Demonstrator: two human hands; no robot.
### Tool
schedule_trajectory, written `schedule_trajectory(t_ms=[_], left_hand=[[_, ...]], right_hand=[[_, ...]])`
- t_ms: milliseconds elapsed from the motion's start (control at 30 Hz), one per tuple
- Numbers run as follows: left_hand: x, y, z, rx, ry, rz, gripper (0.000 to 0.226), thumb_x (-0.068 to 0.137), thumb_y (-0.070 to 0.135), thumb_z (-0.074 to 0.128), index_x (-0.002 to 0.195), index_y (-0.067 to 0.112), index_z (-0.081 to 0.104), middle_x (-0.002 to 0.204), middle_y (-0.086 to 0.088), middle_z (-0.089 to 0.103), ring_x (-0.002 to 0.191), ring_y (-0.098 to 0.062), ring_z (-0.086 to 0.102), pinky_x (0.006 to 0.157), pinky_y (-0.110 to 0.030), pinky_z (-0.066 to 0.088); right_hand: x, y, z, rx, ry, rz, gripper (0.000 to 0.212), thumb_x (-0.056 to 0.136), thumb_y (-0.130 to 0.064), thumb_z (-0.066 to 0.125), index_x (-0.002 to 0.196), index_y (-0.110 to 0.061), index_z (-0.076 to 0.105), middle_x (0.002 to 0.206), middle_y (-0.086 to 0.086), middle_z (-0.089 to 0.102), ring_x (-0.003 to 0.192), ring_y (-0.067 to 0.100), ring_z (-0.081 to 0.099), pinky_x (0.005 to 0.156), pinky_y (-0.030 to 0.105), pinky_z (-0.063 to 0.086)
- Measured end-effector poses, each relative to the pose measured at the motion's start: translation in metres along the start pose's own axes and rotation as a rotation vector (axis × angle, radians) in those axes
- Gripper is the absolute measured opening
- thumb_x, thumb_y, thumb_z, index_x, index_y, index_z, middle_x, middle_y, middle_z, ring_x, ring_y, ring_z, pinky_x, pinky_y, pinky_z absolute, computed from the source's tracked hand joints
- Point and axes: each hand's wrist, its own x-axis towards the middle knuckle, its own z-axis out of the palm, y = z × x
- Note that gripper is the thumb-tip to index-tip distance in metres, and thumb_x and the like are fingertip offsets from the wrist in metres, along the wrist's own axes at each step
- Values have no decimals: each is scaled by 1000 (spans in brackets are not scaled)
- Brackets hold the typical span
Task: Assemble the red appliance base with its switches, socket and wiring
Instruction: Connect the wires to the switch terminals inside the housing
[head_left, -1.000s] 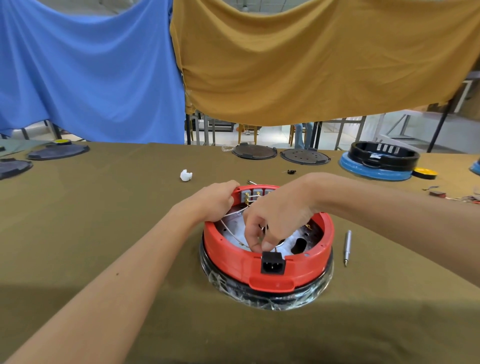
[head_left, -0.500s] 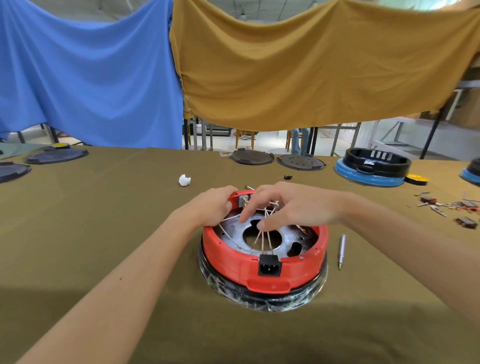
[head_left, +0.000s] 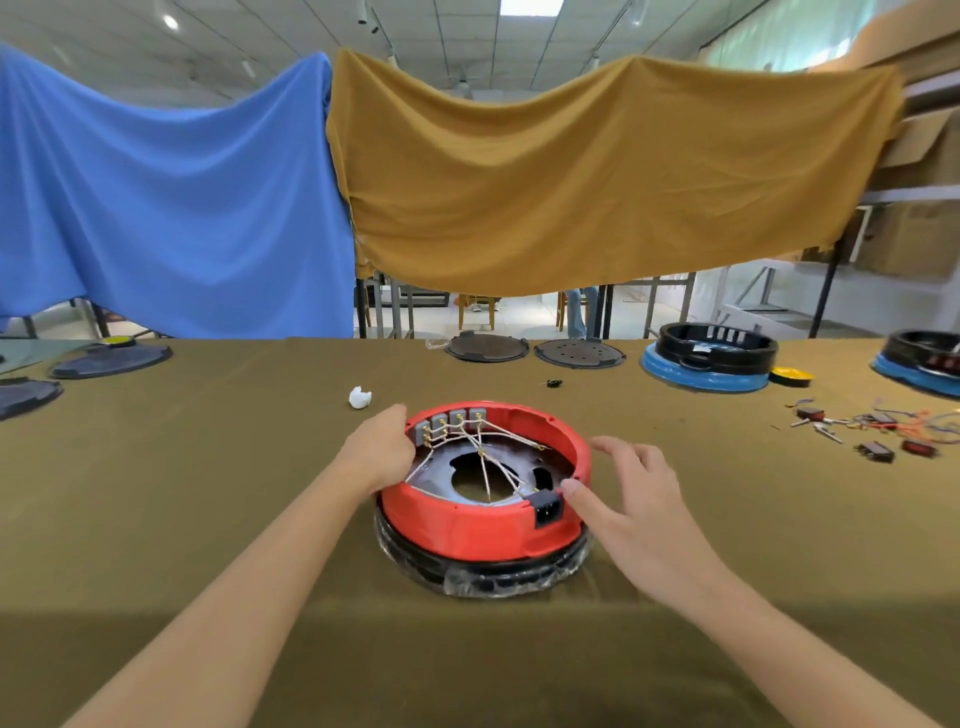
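base (head_left: 467, 525), a red ring, sits at the centre of a table (head_left: 208, 493) draped in olive cloth, stacked on a black ring wrapped in clear film (head_left: 493, 574). four grey switches (head_left: 449, 420) line its inner wall at 12 o'clock, and white wires (head_left: 483, 457) run from them across the dark plate with its round hole. a black socket (head_left: 546, 508) is set in the rim at 5 o'clock. no writing or brand can be read anywhere.

left hand (head_left: 382, 449) grips the rim at 9 to 10 o'clock, fingers curled over the edge; the fingertips are hidden inside the ring. right hand (head_left: 631, 493) lies open at 3 o'clock, fingers spread and relaxed, its thumb touching the rim just beside the socket, holding nothing.

at 11 o'clock from the base lies a small white scrap (head_left: 359, 397). at 1 o'clock sits a tiny black part (head_left: 554, 383), too small to make out. well apart at 3 o'clock lies a scatter of loose parts (head_left: 872, 431) with red and blue leads, blurred. along the far edge are dark round discs (head_left: 487, 347) and a black base (head_left: 711, 358) on a blue one; another such base at the right edge is cut off. blue cloth (head_left: 166, 208) and mustard cloth (head_left: 597, 171) hang behind.
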Motion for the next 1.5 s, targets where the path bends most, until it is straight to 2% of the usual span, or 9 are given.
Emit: schedule_trajectory(t_ms=[267, 467, 633, 800, 933, 1167, 1267, 1400, 1500], left_hand=[[-54, 4, 2, -391, 32, -242, 28, 90, 25, 49, 115, 14, 47, 125, -8, 50, 94, -27, 66, 59, -44, 62], [-62, -19, 8, -342, 126, -177, 63, 92, 58, 50, 146, 29, 36, 145, -6, 35, 131, -26, 45, 104, -41, 41], [-42, -10, 19, -639, 92, -116, 53, 102, 42, 44, 152, 29, 33, 154, -4, 31, 137, -22, 40, 113, -39, 34], [-44, -5, 51, -729, 292, -100, 45, 104, 34, 33, 149, 36, 37, 149, 4, 36, 138, -17, 37, 116, -47, 30], [-37, -10, 58, -757, 321, -70, 45, 105, 39, 36, 149, 33, 36, 149, 6, 38, 138, -16, 37, 117, -46, 30], [-23, -50, 41, -883, -165, 168, 68, 83, 52, 73, 139, 49, 36, 143, 22, 50, 124, 5, 52, 104, -19, 42], [-9, -53, 31, -640, -220, 286, 88, 65, 65, 82, 133, 63, 26, 141, 36, 34, 121, 24, 41, 92, 0, 37], [7, -48, 50, -591, 10, 300, 88, 65, 64, 79, 137, 57, 30, 140, 21, 37, 131, 3, 44, 112, -31, 39], [11, -53, 59, -568, 38, 337, 76, 63, 75, 73, 128, 74, 33, 135, 27, 41, 127, 6, 48, 105, -23, 42]], right_hand=[[-2, 0, 15, 437, -106, 161, 18, 97, -43, 55, 112, -49, 48, 123, -15, 51, 104, -12, 52, 88, 11, 41], [14, 9, 11, 349, 50, 204, 59, 96, -48, 53, 149, -30, 36, 148, -3, 36, 124, 9, 40, 105, 35, 35], [38, 1, 21, 271, 16, 92, 23, 97, -31, 54, 118, -37, 50, 127, -9, 45, 99, 3, 52, 80, 22, 40], [54, 10, 34, 373, -22, 111, 31, 100, -15, 36, 108, -39, 53, 123, -3, 55, 99, 10, 61, 72, 23, 46], [62, 16, 40, 447, 17, 153, 43, 102, -17, 36, 141, -32, 43, 139, -7, 48, 121, 15, 52, 90, 24, 45], [74, 25, 55, 499, 232, 240, 17, 102, -31, 39, 107, -37, 54, 121, -2, 57, 102, 10, 58, 84, 32, 47], [97, 29, 53, 466, 227, 236, 33, 105, -34, 35, 129, -25, 55, 122, -1, 61, 108, 13, 57, 90, 32, 44], [111, 38, 59, 542, 298, 180, 32, 105, -44, 34, 113, -29, 61, 116, -3, 63, 110, 12, 57, 88, 29, 42], [110, 45, 66, 542, 267, 104, 31, 100, -54, 40, 120, -38, 57, 124, -6, 55, 112, 2, 50, 94, 24, 39]])
